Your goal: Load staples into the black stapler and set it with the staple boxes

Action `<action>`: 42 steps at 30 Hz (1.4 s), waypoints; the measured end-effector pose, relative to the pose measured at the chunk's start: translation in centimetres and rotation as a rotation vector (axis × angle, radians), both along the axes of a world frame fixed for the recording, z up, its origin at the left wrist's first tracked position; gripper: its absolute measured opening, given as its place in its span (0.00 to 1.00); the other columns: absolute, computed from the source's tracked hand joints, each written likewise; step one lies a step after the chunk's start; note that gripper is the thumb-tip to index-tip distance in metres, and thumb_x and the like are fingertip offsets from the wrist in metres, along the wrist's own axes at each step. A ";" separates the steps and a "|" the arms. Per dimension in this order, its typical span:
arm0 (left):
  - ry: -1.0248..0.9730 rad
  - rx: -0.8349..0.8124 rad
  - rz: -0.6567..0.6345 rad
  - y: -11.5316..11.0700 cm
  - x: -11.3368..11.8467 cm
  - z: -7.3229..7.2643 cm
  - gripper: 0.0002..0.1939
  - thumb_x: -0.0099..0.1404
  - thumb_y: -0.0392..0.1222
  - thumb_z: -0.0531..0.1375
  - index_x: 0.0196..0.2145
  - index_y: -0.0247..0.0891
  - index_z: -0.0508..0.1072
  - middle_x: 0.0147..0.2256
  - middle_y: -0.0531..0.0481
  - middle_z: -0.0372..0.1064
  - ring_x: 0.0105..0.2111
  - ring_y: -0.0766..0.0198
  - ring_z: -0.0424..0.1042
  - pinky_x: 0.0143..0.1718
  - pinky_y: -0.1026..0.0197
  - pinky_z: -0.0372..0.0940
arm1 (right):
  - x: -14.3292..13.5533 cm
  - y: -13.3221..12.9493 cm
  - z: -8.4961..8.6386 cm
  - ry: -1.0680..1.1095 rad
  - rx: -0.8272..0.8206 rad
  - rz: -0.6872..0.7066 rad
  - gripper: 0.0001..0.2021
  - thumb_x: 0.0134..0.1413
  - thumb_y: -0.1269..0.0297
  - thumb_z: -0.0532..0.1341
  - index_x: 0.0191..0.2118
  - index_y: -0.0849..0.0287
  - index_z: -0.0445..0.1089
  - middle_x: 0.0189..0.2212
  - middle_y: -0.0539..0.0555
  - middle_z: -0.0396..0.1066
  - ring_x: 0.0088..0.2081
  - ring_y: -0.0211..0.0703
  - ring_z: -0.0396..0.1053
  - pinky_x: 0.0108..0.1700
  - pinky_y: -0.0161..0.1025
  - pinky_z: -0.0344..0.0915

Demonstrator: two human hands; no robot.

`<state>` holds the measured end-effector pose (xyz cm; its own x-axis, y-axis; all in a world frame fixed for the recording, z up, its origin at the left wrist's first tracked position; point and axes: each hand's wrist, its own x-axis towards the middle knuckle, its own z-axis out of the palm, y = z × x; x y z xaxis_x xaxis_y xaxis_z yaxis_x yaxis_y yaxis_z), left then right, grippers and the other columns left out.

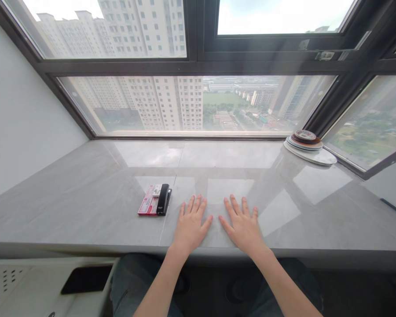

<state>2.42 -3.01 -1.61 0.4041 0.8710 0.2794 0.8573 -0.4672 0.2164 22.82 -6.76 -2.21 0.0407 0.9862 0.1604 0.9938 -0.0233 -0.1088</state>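
My left hand (192, 224) lies palm down on the grey tiled sill (95, 198), fingers spread and holding nothing. Level with it, my right hand (242, 224) rests flat in the same way, its fingers apart too. A gap separates the two thumbs. Left of my left hand, without contact, is a black stapler (163, 200). It lies along the right side of some small red-and-white boxes (148, 206), maybe staple boxes; how they overlap is hard to make out.
At the far right corner, a stack of round discs (306, 143) leans near the dark window frame (191, 67). A white wall (23, 105) bounds the left side. Below the sill's front edge, a black phone-like slab (86, 279) sits on a white perforated surface (29, 290).
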 end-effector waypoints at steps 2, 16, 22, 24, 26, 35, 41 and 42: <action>-0.002 -0.001 0.000 0.0 0.0 0.0 0.30 0.76 0.56 0.48 0.72 0.52 0.51 0.73 0.50 0.45 0.73 0.50 0.44 0.71 0.37 0.44 | 0.0 0.0 0.0 0.008 0.004 0.004 0.33 0.70 0.42 0.45 0.75 0.45 0.45 0.76 0.50 0.36 0.74 0.69 0.29 0.67 0.75 0.30; -0.019 0.014 -0.004 0.0 -0.1 -0.2 0.31 0.75 0.55 0.48 0.72 0.53 0.51 0.72 0.51 0.47 0.73 0.50 0.44 0.71 0.37 0.44 | 0.0 0.1 -0.3 0.007 0.013 0.006 0.33 0.70 0.43 0.45 0.75 0.45 0.44 0.76 0.50 0.37 0.74 0.69 0.29 0.67 0.75 0.30; 0.007 0.001 -0.015 0.0 -0.2 0.1 0.29 0.76 0.55 0.48 0.71 0.56 0.52 0.73 0.52 0.45 0.73 0.49 0.44 0.70 0.36 0.45 | -0.1 0.0 -0.1 -0.001 0.007 0.009 0.34 0.69 0.42 0.45 0.75 0.45 0.44 0.76 0.52 0.37 0.74 0.70 0.29 0.67 0.76 0.30; 0.015 0.005 -0.024 0.0 -0.2 0.1 0.29 0.75 0.55 0.49 0.71 0.57 0.53 0.73 0.53 0.44 0.73 0.47 0.43 0.70 0.34 0.44 | 0.0 -0.1 0.0 -0.005 0.005 0.012 0.34 0.69 0.41 0.46 0.75 0.45 0.44 0.76 0.52 0.36 0.74 0.71 0.28 0.67 0.76 0.30; 0.016 0.013 -0.024 -0.1 -0.2 0.1 0.30 0.75 0.55 0.50 0.71 0.58 0.52 0.73 0.53 0.44 0.73 0.46 0.42 0.70 0.33 0.43 | 0.0 -0.1 0.0 -0.006 0.005 0.016 0.35 0.68 0.40 0.46 0.75 0.44 0.45 0.76 0.52 0.36 0.74 0.71 0.28 0.66 0.77 0.29; 0.010 0.001 -0.023 -0.2 -0.1 0.0 0.30 0.75 0.56 0.50 0.72 0.58 0.51 0.74 0.53 0.42 0.73 0.43 0.38 0.70 0.30 0.40 | 0.1 -0.1 0.2 0.010 0.020 0.031 0.34 0.67 0.39 0.49 0.74 0.40 0.48 0.76 0.52 0.38 0.74 0.73 0.30 0.66 0.78 0.30; 0.030 -0.002 -0.030 -1.3 -0.6 0.0 0.31 0.75 0.56 0.49 0.73 0.55 0.49 0.74 0.52 0.41 0.74 0.44 0.38 0.70 0.31 0.41 | -0.5 0.2 0.3 0.070 -0.004 -0.019 0.32 0.67 0.40 0.50 0.72 0.43 0.54 0.74 0.56 0.45 0.73 0.73 0.32 0.65 0.77 0.33; 0.033 -0.001 -0.031 -1.6 -0.7 0.0 0.31 0.76 0.55 0.49 0.73 0.55 0.49 0.74 0.52 0.41 0.74 0.44 0.38 0.70 0.31 0.42 | -0.9 0.5 0.5 0.092 -0.004 -0.040 0.32 0.67 0.41 0.50 0.71 0.46 0.56 0.73 0.59 0.47 0.73 0.73 0.33 0.65 0.77 0.34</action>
